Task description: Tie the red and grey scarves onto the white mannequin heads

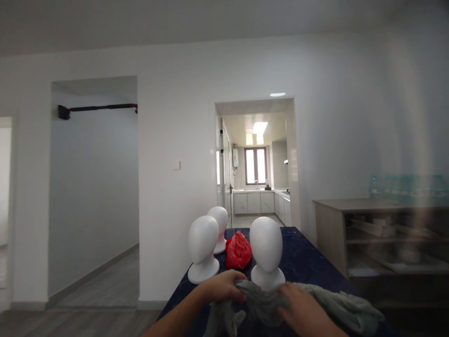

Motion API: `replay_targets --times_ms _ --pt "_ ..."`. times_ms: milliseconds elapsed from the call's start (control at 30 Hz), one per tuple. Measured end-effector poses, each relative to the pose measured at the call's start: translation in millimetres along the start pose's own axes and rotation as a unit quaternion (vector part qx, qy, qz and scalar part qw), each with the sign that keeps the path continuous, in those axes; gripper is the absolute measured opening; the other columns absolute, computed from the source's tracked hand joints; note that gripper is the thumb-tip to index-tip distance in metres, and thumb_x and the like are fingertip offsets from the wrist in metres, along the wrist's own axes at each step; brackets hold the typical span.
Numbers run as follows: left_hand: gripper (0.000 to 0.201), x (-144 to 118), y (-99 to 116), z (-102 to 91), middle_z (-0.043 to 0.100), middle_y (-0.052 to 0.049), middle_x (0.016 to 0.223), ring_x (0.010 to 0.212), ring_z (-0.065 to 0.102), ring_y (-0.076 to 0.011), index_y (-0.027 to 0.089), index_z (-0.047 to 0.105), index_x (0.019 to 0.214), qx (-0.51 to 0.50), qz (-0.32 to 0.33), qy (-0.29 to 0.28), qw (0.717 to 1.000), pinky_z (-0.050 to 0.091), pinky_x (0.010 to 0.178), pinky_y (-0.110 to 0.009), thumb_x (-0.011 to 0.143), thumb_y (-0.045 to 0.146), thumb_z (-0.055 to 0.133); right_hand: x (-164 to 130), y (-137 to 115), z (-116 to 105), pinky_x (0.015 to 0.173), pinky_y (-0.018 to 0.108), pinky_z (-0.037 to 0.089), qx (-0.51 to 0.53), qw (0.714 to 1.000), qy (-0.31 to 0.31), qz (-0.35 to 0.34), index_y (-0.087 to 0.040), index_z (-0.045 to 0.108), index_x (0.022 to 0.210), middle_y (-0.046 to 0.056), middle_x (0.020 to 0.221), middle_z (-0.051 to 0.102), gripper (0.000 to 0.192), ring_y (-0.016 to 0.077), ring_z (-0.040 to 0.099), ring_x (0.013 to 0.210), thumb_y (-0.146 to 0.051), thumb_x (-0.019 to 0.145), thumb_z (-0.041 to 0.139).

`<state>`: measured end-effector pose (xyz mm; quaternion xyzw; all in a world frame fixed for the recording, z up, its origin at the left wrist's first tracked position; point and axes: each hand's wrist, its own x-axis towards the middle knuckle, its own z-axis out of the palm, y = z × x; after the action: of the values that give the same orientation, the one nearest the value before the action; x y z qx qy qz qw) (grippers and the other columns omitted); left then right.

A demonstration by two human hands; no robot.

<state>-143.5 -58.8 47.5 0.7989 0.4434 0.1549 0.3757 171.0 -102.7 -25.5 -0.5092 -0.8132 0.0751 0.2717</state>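
Note:
A long grey-green scarf (261, 299) is stretched between my two hands, just in front of a white mannequin head (266, 245). My left hand (226, 286) is closed around the bunched cloth, and one end hangs below it. My right hand (298, 306) grips the scarf further right, its fingers partly hidden by cloth. The rest of the scarf trails to the right over the table's near side. Two more white mannequin heads, a nearer one (203, 243) and a farther one (219, 224), stand at the left. Between the heads sits a bundle of red cloth (238, 251).
The heads stand on a dark blue table (305, 257). At the right is a wooden shelf unit (329, 224) with bottles (414, 188) on top and items inside. Behind the table, a doorway opens onto a kitchen (257, 201).

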Motion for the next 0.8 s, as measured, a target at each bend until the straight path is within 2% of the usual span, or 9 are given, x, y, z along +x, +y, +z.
replay_targets --times_ms 100,167,267,367,433,533,600,700,800 --pt "0.045 -3.0 20.3 2.3 0.079 0.002 0.097 0.089 0.071 -0.0219 0.023 0.08 0.111 0.013 0.037 -0.032 0.999 0.054 0.076 -0.027 0.068 0.036 0.084 19.6 -67.2 26.8 0.119 0.042 0.041 0.125 0.99 -0.009 -0.057 -0.023 0.051 0.154 0.014 0.157 0.058 0.084 0.0317 0.056 0.141 -0.025 0.073 0.071" --pt "0.047 -6.7 27.3 -1.0 0.079 0.003 0.098 0.09 0.071 -0.0228 0.024 0.079 0.112 0.063 0.039 -0.038 0.997 0.054 0.074 -0.027 0.068 0.039 0.084 31.0 -80.8 39.7 0.112 0.041 0.047 0.186 0.981 0.0 -0.051 -0.02 0.055 0.149 0.015 0.146 0.066 0.077 0.0312 0.063 0.132 -0.021 0.073 0.068" --pt "0.052 -14.6 20.8 -11.8 0.078 0.003 0.098 0.089 0.072 -0.0249 0.027 0.077 0.112 0.156 0.011 -0.031 0.987 0.052 0.067 -0.027 0.062 0.036 0.085 41.3 -64.2 47.6 0.088 0.032 0.053 0.243 0.969 0.03 -0.025 -0.02 0.072 0.105 0.007 0.103 0.08 0.031 0.0237 0.072 0.099 -0.017 0.08 0.054" --pt "0.048 -23.1 -0.2 -22.6 0.079 0.002 0.097 0.086 0.073 -0.0257 0.028 0.077 0.107 0.187 -0.01 -0.026 0.982 0.051 0.064 -0.028 0.059 0.03 0.081 45.1 -35.0 42.6 0.07 0.026 0.05 0.277 0.961 0.012 0.015 -0.021 0.067 0.087 0.001 0.086 0.075 0.018 0.0199 0.069 0.084 -0.018 0.081 0.051" --pt "0.045 -27.1 -15.1 -27.2 0.08 0.002 0.097 0.085 0.074 -0.0258 0.027 0.077 0.105 0.165 -0.026 -0.02 0.986 0.052 0.065 -0.028 0.06 0.027 0.078 44.7 -23.3 37.3 0.07 0.026 0.05 0.279 0.96 -0.017 0.022 -0.021 0.067 0.087 -0.001 0.087 0.075 0.013 0.0197 0.069 0.085 -0.023 0.082 0.056" --pt "0.036 -30.9 -31.3 -30.7 0.081 0.0 0.093 0.086 0.075 -0.0262 0.024 0.078 0.098 0.144 -0.056 0.011 0.988 0.054 0.07 -0.03 0.062 0.022 0.071 37.6 -24.0 33.5 0.082 0.029 0.051 0.238 0.971 -0.03 0.009 -0.021 0.07 0.089 0.0 0.09 0.078 0.012 0.021 0.07 0.092 -0.028 0.082 0.063" --pt "0.032 -34.9 -38.7 -32.6 0.082 -0.002 0.091 0.086 0.075 -0.027 0.022 0.079 0.093 0.147 -0.069 0.029 0.986 0.054 0.071 -0.031 0.063 0.021 0.065 28.1 -32.4 33.8 0.093 0.032 0.051 0.208 0.977 -0.038 0.005 -0.022 0.073 0.108 0.004 0.109 0.08 0.03 0.0236 0.071 0.104 -0.027 0.079 0.067" --pt "0.029 -46.2 -54.7 -37.9 0.083 -0.003 0.09 0.086 0.076 -0.0286 0.02 0.08 0.089 0.152 -0.081 0.038 0.984 0.055 0.071 -0.031 0.068 0.024 0.06 10.8 -39.0 31.4 0.109 0.036 0.047 0.177 0.981 -0.072 -0.023 -0.028 0.068 0.136 0.007 0.139 0.071 0.064 0.0275 0.065 0.127 -0.025 0.072 0.073" --pt "0.023 -60.6 -81.9 -45.8 0.082 0.001 0.086 0.088 0.076 -0.0277 0.024 0.081 0.085 0.168 -0.098 0.083 0.977 0.055 0.073 -0.03 0.07 0.028 0.063 -7.4 -13.2 12.9 0.112 0.039 0.045 0.087 0.996 -0.036 0.005 -0.026 0.074 0.127 0.009 0.133 0.074 0.049 0.0288 0.065 0.126 -0.029 0.078 0.071"
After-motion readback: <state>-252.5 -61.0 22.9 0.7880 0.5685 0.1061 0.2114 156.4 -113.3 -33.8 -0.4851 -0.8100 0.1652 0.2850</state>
